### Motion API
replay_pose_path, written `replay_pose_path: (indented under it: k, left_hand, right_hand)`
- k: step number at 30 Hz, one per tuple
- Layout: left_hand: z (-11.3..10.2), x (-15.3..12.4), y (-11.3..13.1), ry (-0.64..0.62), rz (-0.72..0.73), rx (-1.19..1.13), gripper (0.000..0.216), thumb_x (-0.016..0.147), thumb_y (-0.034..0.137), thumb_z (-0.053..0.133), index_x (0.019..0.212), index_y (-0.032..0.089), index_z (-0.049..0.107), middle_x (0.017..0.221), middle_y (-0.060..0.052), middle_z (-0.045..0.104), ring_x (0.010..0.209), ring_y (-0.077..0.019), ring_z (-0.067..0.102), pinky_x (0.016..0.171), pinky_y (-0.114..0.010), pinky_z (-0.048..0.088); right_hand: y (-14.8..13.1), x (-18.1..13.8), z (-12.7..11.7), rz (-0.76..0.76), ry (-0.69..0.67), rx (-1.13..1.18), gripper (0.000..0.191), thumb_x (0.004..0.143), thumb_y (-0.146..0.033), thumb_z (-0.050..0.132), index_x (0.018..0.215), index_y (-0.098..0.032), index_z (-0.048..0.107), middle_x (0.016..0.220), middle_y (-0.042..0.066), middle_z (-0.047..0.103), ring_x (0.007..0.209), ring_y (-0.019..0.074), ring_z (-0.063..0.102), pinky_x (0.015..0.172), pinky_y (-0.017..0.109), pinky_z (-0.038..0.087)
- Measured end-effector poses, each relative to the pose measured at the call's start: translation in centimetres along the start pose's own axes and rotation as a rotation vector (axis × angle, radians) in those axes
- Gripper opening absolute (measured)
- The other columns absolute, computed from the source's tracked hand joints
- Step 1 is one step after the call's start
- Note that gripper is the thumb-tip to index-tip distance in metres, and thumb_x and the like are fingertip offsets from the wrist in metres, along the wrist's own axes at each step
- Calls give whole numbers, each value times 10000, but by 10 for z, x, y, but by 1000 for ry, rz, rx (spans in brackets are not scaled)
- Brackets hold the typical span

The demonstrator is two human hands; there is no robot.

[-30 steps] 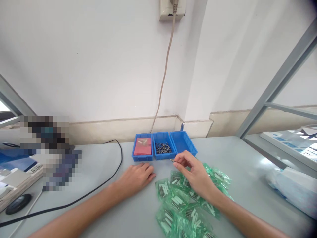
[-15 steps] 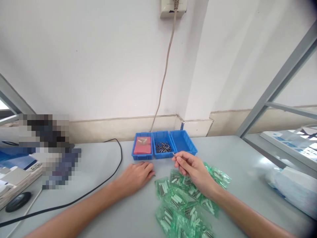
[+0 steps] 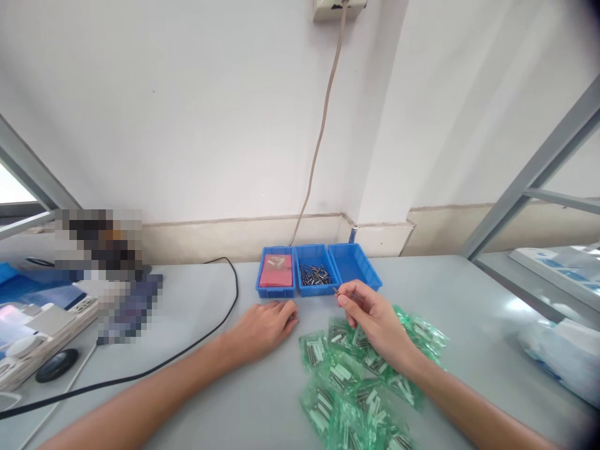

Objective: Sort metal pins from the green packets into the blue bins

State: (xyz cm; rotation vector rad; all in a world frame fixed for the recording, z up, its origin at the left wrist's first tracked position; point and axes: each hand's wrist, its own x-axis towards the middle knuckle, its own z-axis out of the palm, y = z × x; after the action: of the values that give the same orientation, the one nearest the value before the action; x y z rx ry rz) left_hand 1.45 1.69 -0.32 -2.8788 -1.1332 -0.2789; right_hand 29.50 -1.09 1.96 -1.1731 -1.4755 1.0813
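My right hand [image 3: 372, 315] is raised before the blue bins, pinching a small metal pin [image 3: 336, 291] between thumb and fingertips. Only the pin's tip sticks out. My left hand [image 3: 269, 325] rests on the table with its fingers curled in; whatever it holds is hidden. Loose metal pins [image 3: 315, 275] lie in the middle blue bin [image 3: 319, 290]. In the left blue bin [image 3: 276, 292] are a red packet [image 3: 275, 279] and a few small pale pieces [image 3: 276, 260]. Green plastic bags [image 3: 344, 372] with white and metal pieces inside are spread below my right hand.
The right blue bin [image 3: 354, 265] stands against the other two. A black cable [image 3: 187, 353] crosses the table at left, near a black mouse [image 3: 57, 365]. At far left a person is partly visible, blurred out. A white-and-blue plastic package [image 3: 562, 356] lies at right.
The whole view has shifted slightly to the right and up. My right hand keeps its pinch near the bins. A small dark tip, seen earlier at my left fingertips, is now hidden.
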Motion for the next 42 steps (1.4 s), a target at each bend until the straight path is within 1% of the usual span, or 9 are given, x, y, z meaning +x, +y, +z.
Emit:
replay_pose_path:
  k: [3, 6, 10, 15, 25, 31, 35, 42]
  left_hand:
    - [-1, 0, 0, 7, -6, -24, 90, 1118, 254, 464, 1192, 219, 500, 1023, -35, 738, 911, -206, 732, 694, -272, 489]
    - [-1, -1, -1, 7, 0, -10, 106, 1123, 242, 426, 1190, 219, 505, 1003, -31, 734, 899, -203, 729, 700, -280, 499]
    - [0, -1, -2, -4, 9, -2, 112, 1126, 236, 411, 1188, 218, 503, 1020, -31, 727, 923, -205, 726, 713, -287, 505]
    - [0, -1, -2, 6, 17, -10, 113, 1133, 245, 396, 1176, 224, 499, 1083, -35, 695, 928, -187, 715, 689, -273, 492]
    - [-1, 0, 0, -3, 25, 23, 123, 1145, 264, 399, 1198, 222, 502, 1124, -30, 642, 924, -176, 703, 623, -265, 455]
    - [1, -1, 0, -13, 16, -33, 125, 1156, 276, 413, 1196, 222, 518, 1127, -24, 647, 962, -174, 707, 657, -266, 470]
    - [2, -1, -1, -24, 19, -60, 137, 1164, 283, 398, 1196, 225, 519, 1139, -21, 648, 982, -176, 706, 689, -271, 484]
    - [4, -2, -2, -20, 38, -47, 173, 1176, 292, 360, 1205, 219, 514, 1146, -33, 637, 976, -168, 695, 690, -267, 493]
  right_hand:
    - [-3, -3, 2, -66, 27, -112, 237, 1037, -494, 608, 1020, -259, 636, 721, -36, 551, 639, 162, 542, 611, 294, 432]
    - [-7, -5, 4, -130, 38, -177, 215, 1045, -462, 583, 999, -261, 644, 740, -19, 567, 652, 176, 551, 620, 307, 448]
    - [-9, -6, 5, -98, 35, -192, 225, 1040, -470, 574, 992, -261, 639, 739, -11, 573, 634, 183, 538, 577, 310, 433]
    - [-6, -5, 5, -68, 24, -188, 226, 1039, -479, 571, 1011, -264, 637, 750, -15, 574, 634, 180, 540, 575, 306, 434]
    - [-7, -5, 4, -95, 22, -201, 244, 1034, -488, 575, 988, -260, 647, 732, -12, 580, 624, 182, 539, 574, 309, 432]
    - [-7, -5, 4, -100, 27, -214, 249, 1034, -490, 572, 991, -259, 653, 764, 0, 610, 626, 181, 546, 561, 307, 432]
    - [-5, -5, 4, -115, 33, -231, 250, 1042, -491, 567, 1002, -261, 655, 760, 2, 618, 645, 187, 548, 582, 313, 440]
    - [-4, -6, 4, -109, 30, -236, 247, 1042, -491, 565, 1011, -264, 657, 761, 1, 622, 645, 190, 560, 586, 316, 448]
